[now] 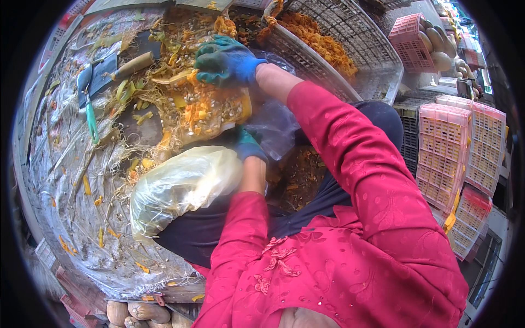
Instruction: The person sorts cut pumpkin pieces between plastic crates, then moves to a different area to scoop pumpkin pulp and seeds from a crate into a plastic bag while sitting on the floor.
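My right hand (225, 61), in a green-and-blue work glove, is over a heap of orange pumpkin pulp and seeds (201, 110), fingers bent and slightly blurred. Whether it grips any pulp cannot be told. Lower down, my left hand (248, 141), gloved the same way, touches the near edge of that heap; its fingertips are hidden. A yellowish plastic bag (184, 180) covers my knee beside the left wrist. Clear plastic film (272, 127) lies to the right of both hands. Fibres, peel and loose seeds spread leftward from the heap.
A cleaver with a wooden handle (133, 65) and a green-handled spoon (91, 123) lie at left on a dirty plastic sheet (102, 229). Beyond my right hand stands a crate (365, 37) holding orange pulp. Pink crates (443, 151) stack at right; whole pumpkins (147, 311) sit lower left.
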`<state>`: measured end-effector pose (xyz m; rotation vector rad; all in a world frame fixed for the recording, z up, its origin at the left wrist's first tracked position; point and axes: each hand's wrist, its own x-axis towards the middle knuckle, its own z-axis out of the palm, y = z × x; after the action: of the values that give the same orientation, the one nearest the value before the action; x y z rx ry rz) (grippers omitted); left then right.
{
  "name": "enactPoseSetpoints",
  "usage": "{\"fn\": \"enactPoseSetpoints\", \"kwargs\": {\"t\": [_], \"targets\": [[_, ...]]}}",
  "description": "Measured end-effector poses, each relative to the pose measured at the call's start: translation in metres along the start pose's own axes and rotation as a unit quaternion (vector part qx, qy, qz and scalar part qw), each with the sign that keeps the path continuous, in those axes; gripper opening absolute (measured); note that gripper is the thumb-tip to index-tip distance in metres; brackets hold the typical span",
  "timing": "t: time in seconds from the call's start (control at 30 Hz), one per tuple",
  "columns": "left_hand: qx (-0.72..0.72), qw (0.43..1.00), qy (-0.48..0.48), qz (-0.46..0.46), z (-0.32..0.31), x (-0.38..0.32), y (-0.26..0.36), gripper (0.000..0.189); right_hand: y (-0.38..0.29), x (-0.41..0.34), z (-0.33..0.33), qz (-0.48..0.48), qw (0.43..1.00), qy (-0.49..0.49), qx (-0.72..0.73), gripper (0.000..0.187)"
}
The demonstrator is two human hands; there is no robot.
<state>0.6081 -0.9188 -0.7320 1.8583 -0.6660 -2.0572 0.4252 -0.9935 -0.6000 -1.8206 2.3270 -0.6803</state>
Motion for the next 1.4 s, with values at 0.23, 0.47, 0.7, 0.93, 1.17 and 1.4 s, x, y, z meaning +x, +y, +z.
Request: {"fn": "enactPoseSetpoints", "kwargs": {"t": [0.23,0.47,0.7,0.93,1.17,1.4], "targets": [[-0.016,0.999,-0.018,-0.033,-0.006,0.013,-0.008,0.026,-0.002,-0.057,0.010,-0.032,0.985,0.157,0.066,0.022],[0.011,0.999,-0.026,-0.046,-0.007,0.010,-0.003,0.025,-0.003,-0.094,0.024,0.052,0.964,0.228,0.130,0.014],[-0.021,0.997,-0.055,-0.055,-0.009,0.000,0.006,0.024,-0.004,-0.113,-0.002,0.130,0.979,0.132,0.083,0.023],[0.011,0.997,-0.035,-0.070,-0.001,-0.008,0.009,0.025,-0.064,-0.058,-0.005,0.126,0.981,-0.006,-0.146,0.032],[0.000,0.998,-0.030,-0.054,-0.003,-0.012,0.006,0.026,-0.046,-0.023,-0.012,0.239,0.965,-0.024,0.105,0.022],[0.025,0.996,-0.058,-0.060,-0.006,0.000,-0.002,0.029,-0.027,-0.037,-0.019,0.186,0.723,0.205,0.633,0.020]]}}
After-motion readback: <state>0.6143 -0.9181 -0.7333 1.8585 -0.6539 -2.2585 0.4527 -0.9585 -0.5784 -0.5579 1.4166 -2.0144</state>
